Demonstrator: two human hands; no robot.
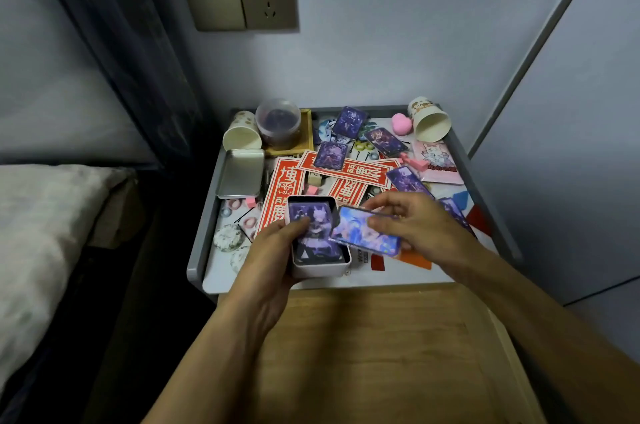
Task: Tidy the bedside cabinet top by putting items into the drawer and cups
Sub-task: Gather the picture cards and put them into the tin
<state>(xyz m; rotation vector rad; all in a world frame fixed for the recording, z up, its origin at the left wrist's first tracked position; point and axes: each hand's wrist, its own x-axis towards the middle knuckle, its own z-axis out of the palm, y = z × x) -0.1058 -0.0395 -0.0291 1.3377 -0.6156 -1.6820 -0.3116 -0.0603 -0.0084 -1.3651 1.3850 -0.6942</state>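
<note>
Over the front edge of the cluttered bedside surface [201, 226], my left hand [273, 261] grips a small white tin [322, 270], thumb resting on the purple card [313, 233] inside. My right hand [415, 226] pinches a blue picture card [367, 233] just beside the tin's rim. Behind lie red paper slips [346, 167] and the tin lid [240, 172]. A left paper cup [240, 134] and a right paper cup [429, 120] lie tipped at the back corners. Below, the wooden drawer [363, 347] stands open.

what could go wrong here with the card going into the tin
1. The glossy blue picture card pinched in the right hand lies tilted across the rim of the small white metal tin; it may catch and bend.
2. Only the left hand grips the tin, thumb on the purple card inside; a slip could spill cards into the open wooden drawer.
</note>
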